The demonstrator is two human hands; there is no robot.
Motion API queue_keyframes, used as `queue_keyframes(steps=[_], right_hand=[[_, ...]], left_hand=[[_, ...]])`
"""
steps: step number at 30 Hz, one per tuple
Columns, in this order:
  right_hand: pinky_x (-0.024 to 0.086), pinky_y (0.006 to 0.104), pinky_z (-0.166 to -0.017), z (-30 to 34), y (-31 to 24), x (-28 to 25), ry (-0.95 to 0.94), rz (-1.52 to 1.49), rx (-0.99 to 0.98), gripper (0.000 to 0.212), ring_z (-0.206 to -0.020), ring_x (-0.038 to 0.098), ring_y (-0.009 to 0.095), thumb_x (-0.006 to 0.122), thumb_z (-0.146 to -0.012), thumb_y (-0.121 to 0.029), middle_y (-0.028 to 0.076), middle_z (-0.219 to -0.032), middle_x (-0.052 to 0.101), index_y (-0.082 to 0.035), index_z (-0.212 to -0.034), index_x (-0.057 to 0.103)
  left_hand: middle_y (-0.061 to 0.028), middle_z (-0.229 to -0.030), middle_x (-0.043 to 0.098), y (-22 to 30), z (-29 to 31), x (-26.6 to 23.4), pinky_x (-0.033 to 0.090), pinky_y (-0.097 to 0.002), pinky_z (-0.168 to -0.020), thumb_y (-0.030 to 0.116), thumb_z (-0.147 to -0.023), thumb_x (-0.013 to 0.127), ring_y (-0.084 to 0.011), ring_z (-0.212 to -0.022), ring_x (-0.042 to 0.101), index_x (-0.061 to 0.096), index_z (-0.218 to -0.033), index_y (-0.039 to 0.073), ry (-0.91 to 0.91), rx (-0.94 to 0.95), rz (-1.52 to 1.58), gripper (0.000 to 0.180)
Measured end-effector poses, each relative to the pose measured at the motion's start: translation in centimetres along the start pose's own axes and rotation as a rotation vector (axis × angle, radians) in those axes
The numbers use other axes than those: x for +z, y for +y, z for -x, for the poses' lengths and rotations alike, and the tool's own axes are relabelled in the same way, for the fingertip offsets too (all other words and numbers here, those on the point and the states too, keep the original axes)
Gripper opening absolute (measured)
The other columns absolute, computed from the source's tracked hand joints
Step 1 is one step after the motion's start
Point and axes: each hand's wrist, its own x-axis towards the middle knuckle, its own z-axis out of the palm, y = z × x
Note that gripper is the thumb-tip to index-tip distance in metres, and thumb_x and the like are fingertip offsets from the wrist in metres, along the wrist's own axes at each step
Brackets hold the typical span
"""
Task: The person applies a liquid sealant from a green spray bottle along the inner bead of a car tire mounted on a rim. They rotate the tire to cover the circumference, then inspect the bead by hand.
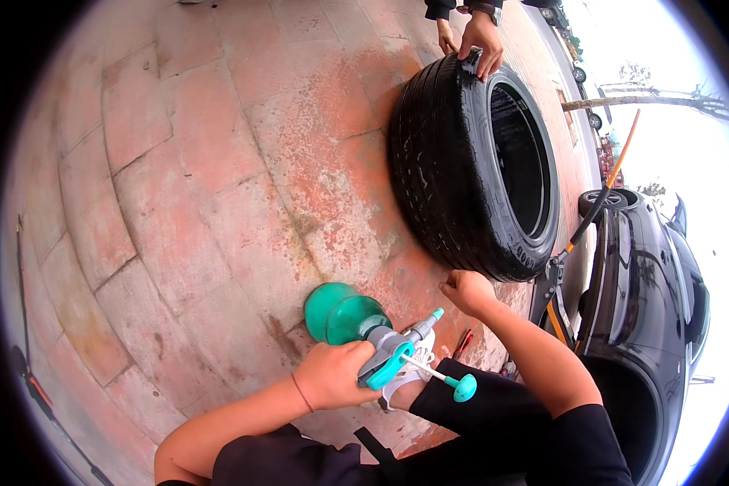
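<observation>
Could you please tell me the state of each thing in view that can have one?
Pump sprayer: gripped in the left hand.
Pump rod: extended.
Tyre: looks wet, no rim fitted.
Right hand: fingers curled, near the tyre; contact unclear.
Co-worker's hand: on the tyre's far edge.
Car: parked, no wheel visible in its nearest arch.
Jack handle: sticking out at a slant.

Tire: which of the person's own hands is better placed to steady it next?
Probably the right hand: it is beside the tire, curled, with nothing visible in it. The left hand is farther away and busy holding the green sprayer.
</observation>
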Motion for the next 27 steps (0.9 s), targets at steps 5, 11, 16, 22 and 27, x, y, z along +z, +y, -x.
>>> queue_keyframes(steps=[5,11,16,22,27], right_hand=[[0.055,0.0459,-0.083,7.1,0.7,-4.0,0.016,-0.047,-0.079,0.036,-0.091,0.069,0.039,0.065,-0.095,-0.028,0.020,-0.095,0.072,-0.009,-0.125,0.064],[0.055,0.0348,-0.083,16.1,-3.5,-9.4,-0.036,-0.975,-0.252,0.059,-0.093,0.067,0.024,0.073,-0.095,-0.032,0.015,-0.114,0.064,0.000,-0.140,0.052],[0.057,0.0363,-0.062,20.3,-9.8,-10.9,0.133,-0.117,-0.723,0.059,-0.081,0.070,0.029,0.085,-0.079,-0.031,0.015,-0.106,0.065,-0.004,-0.126,0.060],[0.050,0.0337,-0.048,20.1,-8.4,-9.9,0.391,-0.196,-0.866,0.030,-0.053,0.063,0.023,0.079,-0.069,-0.008,0.004,-0.070,0.060,-0.007,-0.093,0.062],[0.044,0.0306,-0.044,20.9,-7.8,-10.0,0.454,-0.372,-0.974,0.029,-0.047,0.056,0.019,0.075,-0.064,-0.003,0.002,-0.064,0.056,-0.006,-0.088,0.058]], left_hand=[[-0.0135,-0.085,0.064,-0.3,0.5,0.1,0.052,-0.0460,-0.063,0.035,-0.070,0.085,-0.0374,-0.076,0.066,0.057,-0.093,0.006,-0.020,-0.017,0.003,0.046],[-0.0143,-0.088,0.065,0.4,0.0,0.1,0.052,-0.0473,-0.064,0.037,-0.072,0.082,-0.0380,-0.078,0.066,0.058,-0.095,0.006,-0.022,-0.039,0.006,0.046],[-0.0143,-0.088,0.065,0.3,0.2,0.3,0.051,-0.0481,-0.063,0.036,-0.072,0.082,-0.0387,-0.077,0.066,0.057,-0.096,0.007,0.007,-0.047,-0.025,0.045],[-0.0138,-0.085,0.065,0.3,0.5,0.6,0.052,-0.0478,-0.062,0.036,-0.071,0.082,-0.0380,-0.076,0.066,0.055,-0.095,0.007,0.016,-0.039,-0.029,0.046],[-0.0133,-0.085,0.065,0.1,0.8,0.6,0.052,-0.0473,-0.061,0.036,-0.071,0.083,-0.0374,-0.075,0.066,0.055,-0.094,0.007,0.012,-0.039,-0.044,0.046]])
